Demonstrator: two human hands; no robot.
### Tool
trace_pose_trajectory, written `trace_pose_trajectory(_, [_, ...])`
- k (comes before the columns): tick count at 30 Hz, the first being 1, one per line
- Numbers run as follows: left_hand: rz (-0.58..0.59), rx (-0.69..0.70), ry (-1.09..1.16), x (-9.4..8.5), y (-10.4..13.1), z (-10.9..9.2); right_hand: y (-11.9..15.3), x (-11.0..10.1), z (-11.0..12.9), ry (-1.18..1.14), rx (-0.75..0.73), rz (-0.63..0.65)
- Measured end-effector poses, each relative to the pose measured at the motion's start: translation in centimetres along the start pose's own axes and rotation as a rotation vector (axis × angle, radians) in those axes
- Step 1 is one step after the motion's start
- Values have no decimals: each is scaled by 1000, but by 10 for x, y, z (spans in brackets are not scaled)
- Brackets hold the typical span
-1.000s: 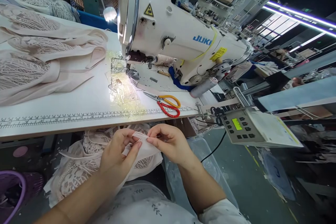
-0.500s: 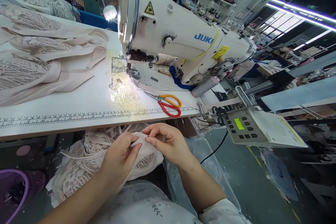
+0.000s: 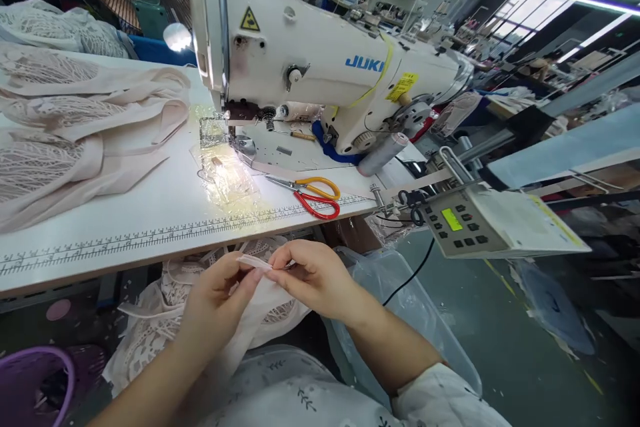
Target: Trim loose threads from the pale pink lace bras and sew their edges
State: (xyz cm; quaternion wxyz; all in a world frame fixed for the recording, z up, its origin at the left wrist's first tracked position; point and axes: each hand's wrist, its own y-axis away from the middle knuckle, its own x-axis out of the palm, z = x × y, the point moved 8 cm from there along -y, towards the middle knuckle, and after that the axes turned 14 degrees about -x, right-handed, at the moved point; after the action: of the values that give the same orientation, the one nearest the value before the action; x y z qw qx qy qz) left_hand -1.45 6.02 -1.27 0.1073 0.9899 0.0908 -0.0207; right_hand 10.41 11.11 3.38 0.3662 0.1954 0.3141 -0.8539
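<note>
Over my lap, just below the table's front edge, both hands pinch a pale lace garment piece [image 3: 277, 313]. My left hand [image 3: 216, 300] is closed on its folded edge between thumb and fingers. Close beside it, my right hand [image 3: 313, 280] pinches the same edge, its fingertips nearly touching the left ones. The fabric hangs down below the hands toward my lap. More lace garments [image 3: 150, 333] lie bunched behind my left hand. Scissors [image 3: 317, 197] with one orange and one red handle rest on the table above my right hand.
A white JUKI sewing machine [image 3: 300, 47] stands on the table [image 3: 165, 207], which has a printed ruler along its edge. Lace pieces [image 3: 55, 113] lie at left. A control box [image 3: 480, 223] juts out at right. A purple basket [image 3: 70, 380] and clear plastic bin [image 3: 425, 320] stand below.
The view has shifted and tilted slightly. My left hand has turned a little, and the folded edge now points up more plainly between the fingertips. Both hands keep their hold.
</note>
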Motion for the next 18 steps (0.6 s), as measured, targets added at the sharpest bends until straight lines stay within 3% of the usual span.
trace_pose_trajectory(7, [-316, 97, 30, -34, 18, -11, -1, -17, 8, 46, -101, 86])
trace_pose_trajectory(10, [-409, 78, 102, -45, 26, -3, 3, -29, 7, -11, -95, -23])
trace_pose_trajectory(14, [-440, -13, 201, -53, 29, 17, 9, -36, 6, -62, -97, -204])
trace_pose_trajectory(18, [-490, -68, 174, -60, 30, 23, 14, -34, 8, -39, -116, -280])
